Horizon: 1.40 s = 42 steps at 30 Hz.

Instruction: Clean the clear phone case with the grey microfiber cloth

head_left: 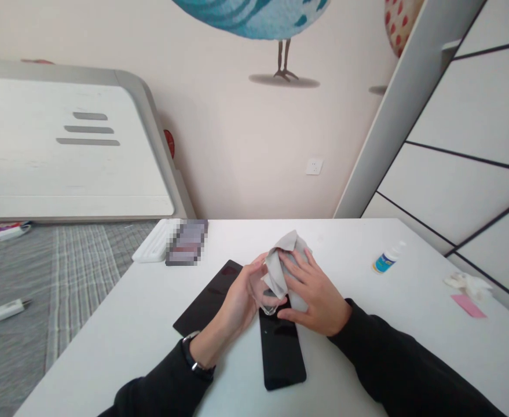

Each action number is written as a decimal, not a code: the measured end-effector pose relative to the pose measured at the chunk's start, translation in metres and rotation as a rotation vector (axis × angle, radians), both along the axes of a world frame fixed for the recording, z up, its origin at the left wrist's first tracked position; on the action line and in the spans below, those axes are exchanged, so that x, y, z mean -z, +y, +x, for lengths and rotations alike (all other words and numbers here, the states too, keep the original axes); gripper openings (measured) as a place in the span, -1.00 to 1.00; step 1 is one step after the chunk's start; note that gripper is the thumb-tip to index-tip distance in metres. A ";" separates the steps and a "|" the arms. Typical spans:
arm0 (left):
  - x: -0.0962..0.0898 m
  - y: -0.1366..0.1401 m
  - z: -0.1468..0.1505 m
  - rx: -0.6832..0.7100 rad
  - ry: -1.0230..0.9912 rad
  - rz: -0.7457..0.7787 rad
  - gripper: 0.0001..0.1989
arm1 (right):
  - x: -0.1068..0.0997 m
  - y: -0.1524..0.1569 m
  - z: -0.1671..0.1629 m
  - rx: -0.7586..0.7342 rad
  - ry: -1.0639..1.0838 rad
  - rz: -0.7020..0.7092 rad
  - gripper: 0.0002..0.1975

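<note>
1. Left hand (241,295): fingers partly curled, gripping the left side of a clear case (259,292), apparently to steady it.
2. Right hand (312,292): fingers slightly spread over a grey cloth (277,277), holding it against the case, presumably for firm contact.
3. Clear case: between both hands, above the far end of a black phone (282,353); cloth obscures its long axis.
4. Grey cloth: draped, one corner pointing far.
5. Black phone: on white table (350,255), long axis near to far.

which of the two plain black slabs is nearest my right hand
The narrow, glossy black rectangular slab, partly hidden by your right hand; the wider, flat black slab lies left.
</note>
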<state>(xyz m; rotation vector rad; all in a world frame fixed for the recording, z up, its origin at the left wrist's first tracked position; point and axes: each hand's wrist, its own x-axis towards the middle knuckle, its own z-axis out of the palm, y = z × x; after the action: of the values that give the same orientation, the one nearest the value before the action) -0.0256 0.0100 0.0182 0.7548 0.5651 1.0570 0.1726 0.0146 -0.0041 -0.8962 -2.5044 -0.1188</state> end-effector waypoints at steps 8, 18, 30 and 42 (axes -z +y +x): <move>-0.003 -0.001 0.003 -0.001 0.009 -0.006 -0.53 | -0.002 -0.001 0.002 0.237 0.085 0.050 -0.33; 0.004 0.003 0.004 -0.091 0.019 -0.068 -0.64 | -0.006 -0.010 -0.005 -0.095 -0.030 -0.106 -0.35; 0.004 0.004 0.005 -0.125 0.020 -0.057 -0.65 | -0.003 -0.009 -0.007 -0.166 -0.052 -0.130 -0.30; 0.002 0.005 0.003 -0.133 0.013 -0.035 -0.65 | -0.002 -0.007 -0.004 -0.165 -0.057 -0.105 -0.23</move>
<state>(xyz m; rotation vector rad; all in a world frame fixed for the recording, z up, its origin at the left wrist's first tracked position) -0.0229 0.0146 0.0162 0.7016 0.6503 1.1631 0.1689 0.0080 -0.0026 -0.7313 -2.6466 0.0419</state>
